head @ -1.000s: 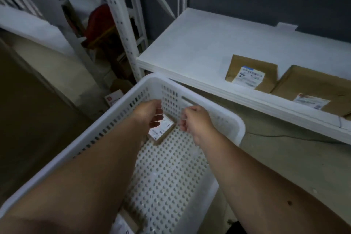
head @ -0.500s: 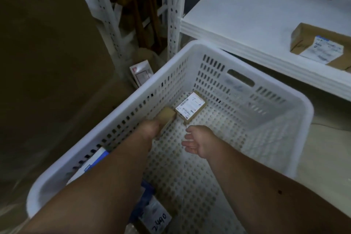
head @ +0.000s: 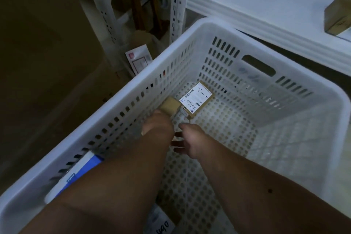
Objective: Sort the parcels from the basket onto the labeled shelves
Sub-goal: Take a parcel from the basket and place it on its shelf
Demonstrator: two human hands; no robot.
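head view / change: since a second ago we've leaned in over the basket [head: 321,89]; left hand [head: 157,129] now closed on a small brown parcel [head: 170,105].
meaning: pick under way, parcel not yet out.
right hand [head: 191,141]: open, empty, above basket floor.
labeled parcel [head: 197,99]: lying in basket, just beyond.

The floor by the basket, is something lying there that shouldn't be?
Yes. A flat white envelope with a red-printed label lies tilted on the floor outside the white basket, against the foot of the shelf post. It looks dropped or slipped. The other parcels in view sit in the basket or on the shelf.
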